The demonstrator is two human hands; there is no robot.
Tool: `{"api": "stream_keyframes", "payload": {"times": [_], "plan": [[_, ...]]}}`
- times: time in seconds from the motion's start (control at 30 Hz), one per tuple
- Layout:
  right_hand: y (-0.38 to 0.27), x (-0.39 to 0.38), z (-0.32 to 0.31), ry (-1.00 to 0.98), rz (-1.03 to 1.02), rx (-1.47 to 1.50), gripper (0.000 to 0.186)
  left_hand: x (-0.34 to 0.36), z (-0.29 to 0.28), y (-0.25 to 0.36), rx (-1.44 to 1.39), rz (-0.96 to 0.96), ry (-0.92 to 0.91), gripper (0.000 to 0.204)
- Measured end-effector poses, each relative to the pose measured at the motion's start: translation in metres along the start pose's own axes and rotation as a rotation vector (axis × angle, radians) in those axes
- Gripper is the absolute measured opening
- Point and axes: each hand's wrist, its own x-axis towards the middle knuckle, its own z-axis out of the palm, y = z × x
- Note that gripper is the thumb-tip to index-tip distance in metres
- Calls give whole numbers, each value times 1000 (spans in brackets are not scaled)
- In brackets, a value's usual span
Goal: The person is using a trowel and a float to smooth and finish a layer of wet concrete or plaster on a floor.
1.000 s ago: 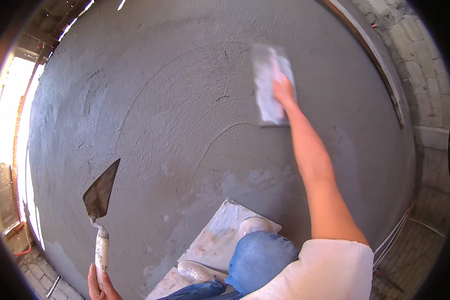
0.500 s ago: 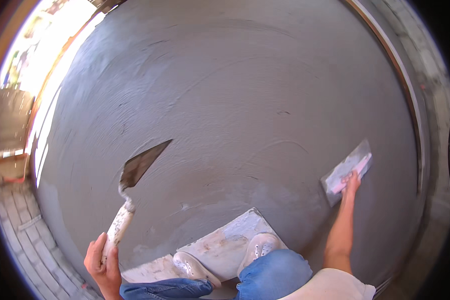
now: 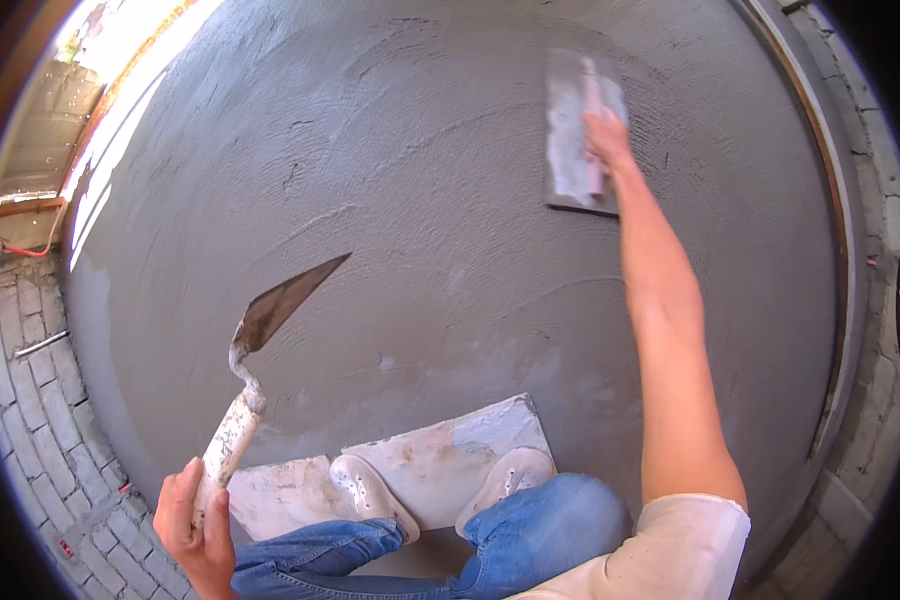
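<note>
Pale-grey rectangular finishing float (image 3: 568, 150), slightly blurred, is over the far, right-hand part of a grey cement surface (image 3: 440, 250) marked with curved ridges; the right hand (image 3: 607, 138) is clamped around its pink handle (image 3: 591, 85). Clasped in the left hand (image 3: 192, 530) is a pointed metal trowel with a cement-spattered white handle (image 3: 254, 395), its blade tilted up over the cement.

Two stained, off-white flat boards (image 3: 470, 435) cover the near edge of the cement, with pale perforated clogs (image 3: 370, 490) on them and knees in blue jeans (image 3: 560, 515) hiding part of them. Grey brickwork (image 3: 45, 405) borders the left, carrying a thin pale rod (image 3: 42, 345) near an orange-red cable (image 3: 32, 251). Along the right runs a long brown-edged strip (image 3: 828, 190).
</note>
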Motion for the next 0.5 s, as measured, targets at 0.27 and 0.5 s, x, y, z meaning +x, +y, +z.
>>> {"api": "stream_keyframes", "payload": {"times": [0.27, 0.5], "plan": [[-22, -127, 164, -888, -219, -258, 46, 1, 1, 0, -18, 29, 100, 33], [22, -285, 156, -1323, -556, -467, 53, 24, 8, -4, 15, 39, 161, 33]]}}
